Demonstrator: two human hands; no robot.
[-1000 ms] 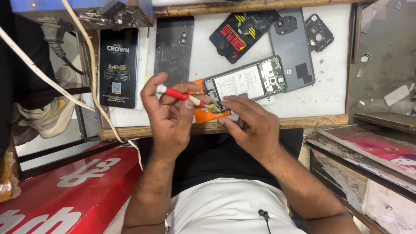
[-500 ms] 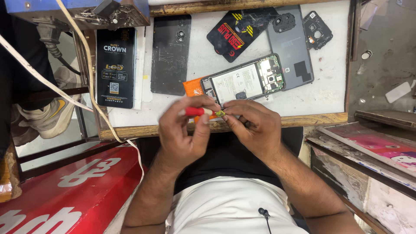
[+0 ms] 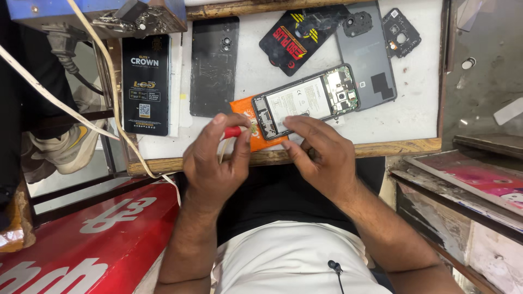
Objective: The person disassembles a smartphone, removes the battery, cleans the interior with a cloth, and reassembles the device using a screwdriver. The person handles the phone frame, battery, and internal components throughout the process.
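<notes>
An opened phone point(image 3: 308, 99) with its back off, showing battery and circuit board, lies tilted on an orange pad point(image 3: 256, 140) near the front edge of the white worktable point(image 3: 414, 109). My left hand point(image 3: 218, 160) is shut on a red-handled screwdriver point(image 3: 233, 132), whose tip points at the phone's lower left end. My right hand point(image 3: 318, 155) rests its fingertips on the phone's near edge, holding it down.
A black phone back panel point(image 3: 214, 65), a black box point(image 3: 145, 84), a grey back cover point(image 3: 369, 60), a black printed case point(image 3: 302, 38) and a camera frame piece point(image 3: 401, 32) lie on the table. A white cable point(image 3: 117, 98) hangs at left. A red box point(image 3: 92, 239) sits below.
The screwdriver went from held up above the table edge to lying level with its tip at the phone's end. My right hand moved onto the phone's near edge.
</notes>
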